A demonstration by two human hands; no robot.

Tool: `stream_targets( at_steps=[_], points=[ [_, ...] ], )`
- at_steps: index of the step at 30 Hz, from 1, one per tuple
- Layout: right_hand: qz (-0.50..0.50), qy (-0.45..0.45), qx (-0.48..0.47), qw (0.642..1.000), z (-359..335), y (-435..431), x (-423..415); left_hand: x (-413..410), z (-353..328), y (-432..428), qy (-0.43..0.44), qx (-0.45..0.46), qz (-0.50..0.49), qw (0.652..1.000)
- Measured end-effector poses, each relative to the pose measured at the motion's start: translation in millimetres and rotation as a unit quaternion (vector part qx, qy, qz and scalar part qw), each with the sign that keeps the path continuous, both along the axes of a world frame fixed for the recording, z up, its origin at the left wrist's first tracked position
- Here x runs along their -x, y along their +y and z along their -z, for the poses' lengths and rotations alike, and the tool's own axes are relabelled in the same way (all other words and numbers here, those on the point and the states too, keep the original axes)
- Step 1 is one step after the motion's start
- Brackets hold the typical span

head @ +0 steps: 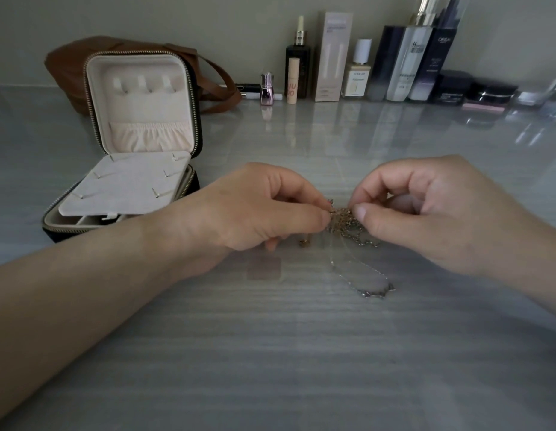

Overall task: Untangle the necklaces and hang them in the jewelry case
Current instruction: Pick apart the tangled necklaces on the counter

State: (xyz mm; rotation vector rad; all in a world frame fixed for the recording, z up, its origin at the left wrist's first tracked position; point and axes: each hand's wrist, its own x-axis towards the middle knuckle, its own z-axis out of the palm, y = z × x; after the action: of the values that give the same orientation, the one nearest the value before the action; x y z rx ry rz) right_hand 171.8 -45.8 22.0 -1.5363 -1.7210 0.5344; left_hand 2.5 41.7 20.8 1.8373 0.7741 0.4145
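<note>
A knot of tangled necklaces (345, 219), gold and silver chains, hangs just above the grey table between my hands. My left hand (258, 209) pinches the knot from the left with thumb and forefinger. My right hand (432, 209) pinches it from the right. A thin silver chain (374, 292) trails down from the knot and lies on the table. A small gold pendant (304, 242) rests on the table under my left hand. The jewelry case (136, 144) stands open at the left, its lid upright with three hooks and an elastic pocket, a beige flap lying over its base.
A brown leather bag (74, 60) sits behind the case. Several cosmetic bottles, boxes and jars (394, 66) line the back wall from the middle to the right. The glossy grey table (270, 353) stretches toward me.
</note>
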Motion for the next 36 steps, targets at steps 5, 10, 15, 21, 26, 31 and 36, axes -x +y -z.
stream_targets(
  at_steps=[5,10,15,21,26,31,36],
  points=[
    [0.006,0.024,0.007,1.0,-2.6,0.2,-1.6,1.3,2.3,2.9,-0.017,0.019,0.005,1.0],
    [0.014,0.04,0.017,0.999,-3.1,1.3,-4.8,1.6,1.7,3.4,-0.035,0.045,0.003,0.998],
    [0.02,0.039,0.018,0.999,-3.0,1.4,-6.0,1.2,0.7,2.8,-0.036,0.049,0.019,0.998],
    [0.028,0.038,0.018,0.999,-2.0,2.8,-5.8,1.2,1.4,3.6,-0.03,0.056,0.004,0.998],
    [0.028,0.049,0.02,0.998,-3.9,2.3,-5.1,1.5,-1.0,2.2,-0.039,0.065,0.005,0.997],
    [0.027,0.057,0.028,0.998,-2.7,2.8,-3.2,2.7,-1.4,1.4,-0.046,0.067,0.007,0.997],
    [0.013,0.048,0.036,0.998,-2.6,2.0,-0.8,1.7,-0.5,1.9,-0.05,0.063,0.005,0.997]
  ],
)
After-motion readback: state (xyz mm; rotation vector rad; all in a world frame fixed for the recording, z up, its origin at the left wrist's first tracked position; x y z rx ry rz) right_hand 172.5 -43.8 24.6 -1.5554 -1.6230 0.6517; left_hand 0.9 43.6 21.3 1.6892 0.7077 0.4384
